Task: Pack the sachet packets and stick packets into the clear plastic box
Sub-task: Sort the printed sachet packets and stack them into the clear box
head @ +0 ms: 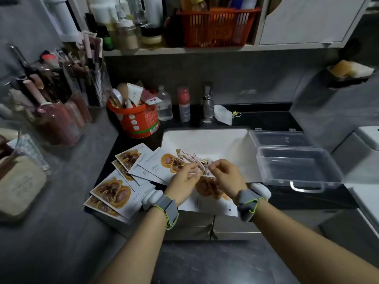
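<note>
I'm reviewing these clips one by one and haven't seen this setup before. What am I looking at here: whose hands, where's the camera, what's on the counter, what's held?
No machine here: a person's bare hands, filmed from a head-worn camera looking down. Grey bands sit on both wrists. The left hand and right hand together pinch a fan of thin stick packets. Larger sachet packets lie scattered on the dark counter beside a white sink. The clear plastic box stands open to the right and looks empty.

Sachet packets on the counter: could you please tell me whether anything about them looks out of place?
The sachet packets lie fanned and overlapping at odd angles, and one juts past the counter's front edge. The clear plastic box sits open with nothing packed, overhanging the sink.
</note>
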Available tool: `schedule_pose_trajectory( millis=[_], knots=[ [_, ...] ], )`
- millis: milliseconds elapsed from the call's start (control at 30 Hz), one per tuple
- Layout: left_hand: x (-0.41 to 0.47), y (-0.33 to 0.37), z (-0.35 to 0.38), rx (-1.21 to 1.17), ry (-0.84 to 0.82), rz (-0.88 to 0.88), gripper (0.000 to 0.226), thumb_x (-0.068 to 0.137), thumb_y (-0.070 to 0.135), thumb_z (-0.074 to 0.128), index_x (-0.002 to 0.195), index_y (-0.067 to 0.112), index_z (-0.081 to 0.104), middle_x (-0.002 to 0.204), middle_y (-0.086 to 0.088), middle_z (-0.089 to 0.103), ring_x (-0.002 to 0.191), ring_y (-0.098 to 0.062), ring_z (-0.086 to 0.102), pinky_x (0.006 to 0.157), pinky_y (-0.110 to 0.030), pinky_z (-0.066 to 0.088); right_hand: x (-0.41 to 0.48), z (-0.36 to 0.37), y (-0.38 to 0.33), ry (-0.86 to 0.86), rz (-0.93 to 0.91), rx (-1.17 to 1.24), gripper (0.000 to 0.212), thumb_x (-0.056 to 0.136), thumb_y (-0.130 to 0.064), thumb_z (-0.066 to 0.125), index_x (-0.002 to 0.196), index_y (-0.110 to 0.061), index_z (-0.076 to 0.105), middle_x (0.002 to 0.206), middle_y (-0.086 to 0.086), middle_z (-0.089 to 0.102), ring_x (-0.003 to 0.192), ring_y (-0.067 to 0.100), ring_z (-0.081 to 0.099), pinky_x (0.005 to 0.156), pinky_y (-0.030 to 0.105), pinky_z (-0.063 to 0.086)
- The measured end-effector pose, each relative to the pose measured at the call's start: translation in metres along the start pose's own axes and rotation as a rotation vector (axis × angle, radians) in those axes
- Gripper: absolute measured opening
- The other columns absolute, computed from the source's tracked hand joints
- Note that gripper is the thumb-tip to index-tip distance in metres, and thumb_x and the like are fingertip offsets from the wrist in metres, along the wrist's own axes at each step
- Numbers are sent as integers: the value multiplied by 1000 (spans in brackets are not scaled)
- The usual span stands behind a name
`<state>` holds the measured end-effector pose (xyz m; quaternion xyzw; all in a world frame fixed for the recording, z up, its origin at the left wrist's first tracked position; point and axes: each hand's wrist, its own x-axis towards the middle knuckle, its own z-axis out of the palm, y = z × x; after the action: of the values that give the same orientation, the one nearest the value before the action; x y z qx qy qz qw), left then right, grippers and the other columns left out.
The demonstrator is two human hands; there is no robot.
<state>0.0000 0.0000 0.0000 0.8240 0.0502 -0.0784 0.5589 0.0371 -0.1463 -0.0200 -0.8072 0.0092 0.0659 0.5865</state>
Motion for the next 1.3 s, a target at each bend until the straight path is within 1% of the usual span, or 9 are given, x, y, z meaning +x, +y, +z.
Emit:
schedule_pose_trajectory(
  millis=[67, 167, 333, 500, 733, 900, 1100, 1200, 1300],
  knots=[
    [-1, -4, 2, 47, -99, -44, 42, 100, 19, 42, 142, 14, 38, 146, -7, 43, 133, -18, 43, 101, -24, 35, -1, 2, 8, -37, 19, -93, 15, 79, -24, 56, 70, -35, 61, 72, 2, 63, 65, 24, 56, 63, 37, 51],
    [-2, -18, 10, 21, -191, -128, 44, 102, 13, 36, 145, 9, 30, 152, -10, 34, 142, -23, 32, 111, -30, 30, -5, 8, 26, -128, -68, -441, 18, 77, -15, 64, 92, -25, 65, 100, 9, 66, 94, 26, 59, 86, 36, 49],
    [2, -37, 13, 84, -173, -131, 44, 100, 9, 39, 144, 6, 33, 149, -11, 38, 140, -23, 36, 108, -25, 30, -8, 15, 44, -91, -32, -750, 54, 70, -36, 68, 122, -33, 53, 139, 1, 44, 134, 27, 34, 110, 43, 30],
    [4, -49, 15, 144, -148, -137, 41, 98, 7, 41, 139, 9, 42, 146, -8, 43, 139, -20, 38, 110, -27, 30, -2, 9, 51, -79, 71, -847, 74, 62, -53, 65, 129, -39, 39, 147, 3, 32, 137, 31, 26, 112, 53, 22],
    [4, -50, 15, 253, -161, -66, 35, 94, -2, 43, 125, 5, 57, 141, -10, 45, 130, -21, 45, 100, -13, 27, 8, -7, 34, -116, 149, -971, 92, 53, -65, 70, 133, -35, 37, 134, 5, 44, 122, 29, 43, 100, 40, 39],
    [7, -47, 13, 295, -190, -34, 44, 93, 1, 48, 135, 12, 47, 145, -7, 38, 133, -20, 42, 103, -18, 30, 16, -13, 16, -138, 103, -767, 38, 64, -18, 69, 101, -18, 66, 103, 11, 66, 92, 31, 64, 69, 29, 49],
    [19, -38, 11, 357, 40, -79, 80, 91, 10, 54, 152, 24, 4, 161, -3, 6, 149, -28, 7, 119, -39, 17, 15, -39, 6, -158, 86, -449, 8, 80, -9, 67, 78, -17, 65, 67, 3, 61, 57, 16, 60, 49, 16, 48],
    [31, -30, 14, 194, 56, -183, 81, 93, 6, 48, 152, 29, -2, 148, -10, 39, 133, -33, 41, 106, -40, 40, 16, -58, -2, -176, 102, -271, 21, 83, -5, 66, 68, -18, 58, 61, 3, 58, 52, 17, 55, 47, 23, 50],
    [42, -19, 17, 122, 121, -209, 65, 91, -1, 45, 150, 17, 23, 114, -15, 60, 105, -29, 57, 89, -34, 48, 17, -78, -5, -111, 121, -161, 15, 82, -8, 69, 71, -15, 62, 63, 6, 61, 55, 23, 58, 47, 28, 52]
  ],
)
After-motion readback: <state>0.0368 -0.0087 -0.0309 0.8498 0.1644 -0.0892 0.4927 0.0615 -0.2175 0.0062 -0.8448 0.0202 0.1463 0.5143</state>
